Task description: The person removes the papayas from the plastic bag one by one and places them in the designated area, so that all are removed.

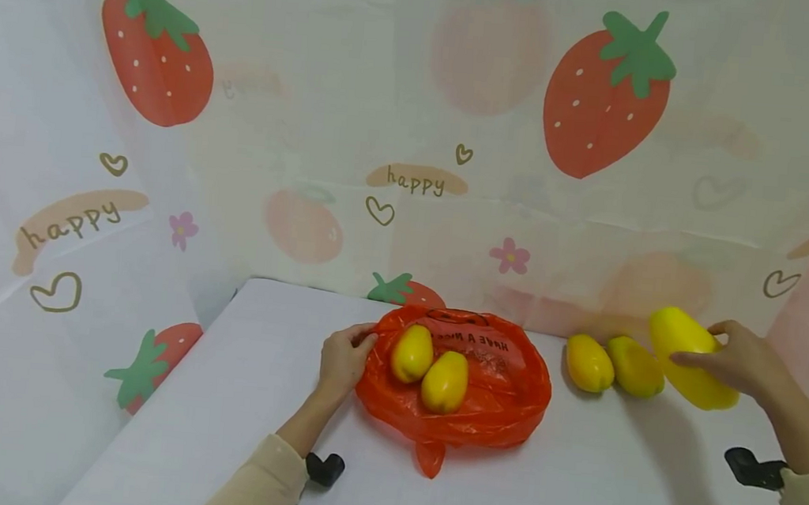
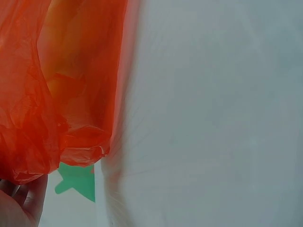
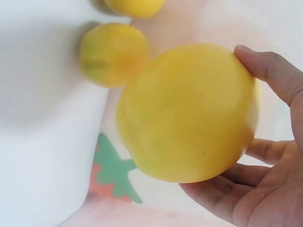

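Observation:
My left hand [image 1: 344, 365] pinches the left rim of a red plastic bag [image 1: 498, 426], which lies with its mouth spread wide. Inside the bag rest two yellow oblong fruits, one at the left [image 1: 412, 355] and one nearer the front [image 1: 445, 382]. In the left wrist view, fingers [image 2: 34, 196] touch the bag's crumpled edge. At the right, my right hand [image 1: 745, 362] holds a larger yellow oblong fruit [image 1: 688, 362] above the table. The right wrist view shows thumb and fingers round this fruit [image 3: 189, 113].
Two more yellow fruits, one [image 1: 590, 364] beside a greener one [image 1: 635, 367], sit on the white table [image 1: 262, 336] between the bag and my right hand. A strawberry-printed curtain [image 1: 359, 106] stands behind the table. Black wrist mounts show at the left [image 1: 325, 470] and right [image 1: 751, 468] sleeves.

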A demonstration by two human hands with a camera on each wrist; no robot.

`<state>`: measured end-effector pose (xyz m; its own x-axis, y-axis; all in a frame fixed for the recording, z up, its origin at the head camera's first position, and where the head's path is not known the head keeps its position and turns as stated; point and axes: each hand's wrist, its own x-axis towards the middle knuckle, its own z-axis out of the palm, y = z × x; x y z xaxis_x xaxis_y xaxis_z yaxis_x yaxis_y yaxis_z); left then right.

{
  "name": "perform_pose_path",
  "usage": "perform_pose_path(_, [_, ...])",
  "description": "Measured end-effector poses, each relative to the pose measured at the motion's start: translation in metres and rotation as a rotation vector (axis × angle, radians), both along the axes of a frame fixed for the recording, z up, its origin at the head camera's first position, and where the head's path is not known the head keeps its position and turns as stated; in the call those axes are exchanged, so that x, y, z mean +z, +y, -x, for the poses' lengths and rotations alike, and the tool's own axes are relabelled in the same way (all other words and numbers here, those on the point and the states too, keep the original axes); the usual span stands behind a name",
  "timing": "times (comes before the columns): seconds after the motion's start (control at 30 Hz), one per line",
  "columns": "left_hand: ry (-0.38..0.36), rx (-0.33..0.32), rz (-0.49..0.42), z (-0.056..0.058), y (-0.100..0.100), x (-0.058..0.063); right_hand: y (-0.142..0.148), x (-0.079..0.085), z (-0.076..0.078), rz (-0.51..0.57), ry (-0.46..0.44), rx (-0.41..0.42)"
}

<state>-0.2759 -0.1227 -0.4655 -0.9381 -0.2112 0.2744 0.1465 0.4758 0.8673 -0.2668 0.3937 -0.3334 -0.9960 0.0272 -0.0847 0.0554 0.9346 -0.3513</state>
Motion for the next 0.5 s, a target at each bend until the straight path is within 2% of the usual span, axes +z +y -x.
perform_pose_path(0.3, [-0.011,-0.004,-0.008,0.000,0.000,-0.001,0.012,-0.012,-0.001,0.008,-0.006,-0.061])
perform_pose_path(0.5, [0.001,0.002,0.003,0.001,0.001,-0.002,0.018,-0.021,0.000,-0.002,0.015,-0.058])
